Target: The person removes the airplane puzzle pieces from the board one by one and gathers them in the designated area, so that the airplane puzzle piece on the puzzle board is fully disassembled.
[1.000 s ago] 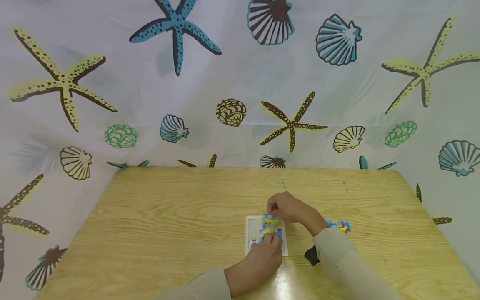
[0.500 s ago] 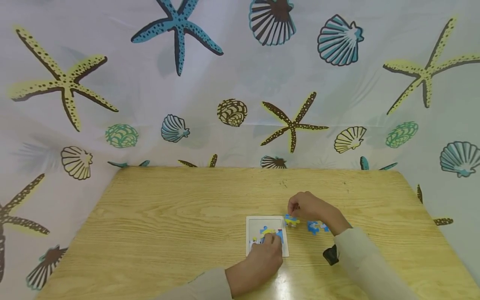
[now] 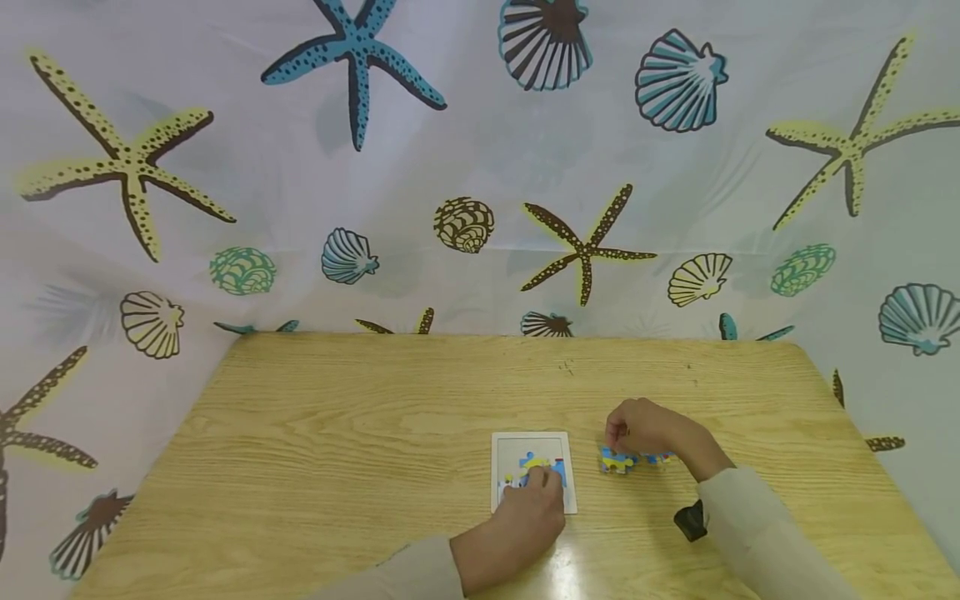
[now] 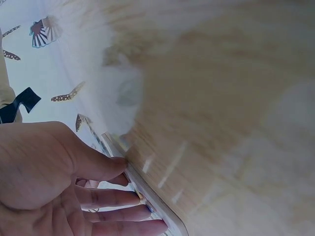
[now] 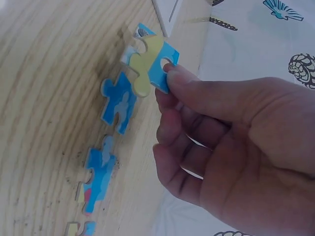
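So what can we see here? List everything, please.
tray: one, white-rimmed, on table
table: one, wood-grained, beneath tray
tray pieces: number partly hidden, blue, yellow, white, inside tray
loose pieces: at least three, mostly blue, on table
held piece: one, blue-yellow, right of tray
cloth: count unclear, white, sea-patterned, around table
black object: one, black, by right cuff
sleeves: two, cream, along bottom edge
left hand: one, bare, touching tray
right hand: one, bare, pinching held piece

Room L of tray [image 3: 495, 471], pcs [image 5: 101, 172] blocking R
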`<state>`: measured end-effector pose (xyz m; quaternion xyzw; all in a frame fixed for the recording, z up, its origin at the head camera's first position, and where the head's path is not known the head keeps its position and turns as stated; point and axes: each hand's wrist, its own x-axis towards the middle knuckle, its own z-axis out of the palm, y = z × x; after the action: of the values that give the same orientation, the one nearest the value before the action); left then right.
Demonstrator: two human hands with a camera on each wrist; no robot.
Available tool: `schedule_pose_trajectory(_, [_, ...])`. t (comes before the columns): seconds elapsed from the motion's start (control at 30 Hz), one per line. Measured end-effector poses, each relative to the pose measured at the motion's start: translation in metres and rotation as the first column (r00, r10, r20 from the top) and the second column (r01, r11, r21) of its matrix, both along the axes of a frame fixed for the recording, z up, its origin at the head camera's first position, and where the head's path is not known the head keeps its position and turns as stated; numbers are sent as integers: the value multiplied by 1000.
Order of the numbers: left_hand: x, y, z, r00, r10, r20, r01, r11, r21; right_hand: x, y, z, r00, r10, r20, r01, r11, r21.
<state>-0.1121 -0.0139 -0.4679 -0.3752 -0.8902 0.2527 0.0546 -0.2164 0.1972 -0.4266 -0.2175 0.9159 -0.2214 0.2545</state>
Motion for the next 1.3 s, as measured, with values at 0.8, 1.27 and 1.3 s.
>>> schedule_pose_trajectory(0.8, [-1, -2, -5, 997, -37, -62, 36, 999, -12, 12, 10, -7, 1000, -19, 21, 18, 999, 48])
schedule_pose_trajectory(1.27, [-1, -3, -4, 997, -37, -63, 36, 999, -6, 19, 10, -12, 996, -25, -85, 31, 997, 77])
schedule_pose_trajectory(1.3, [0, -3, -3, 997, -37, -60, 36, 999, -6, 19, 10, -12, 996, -27, -90, 33, 997, 72])
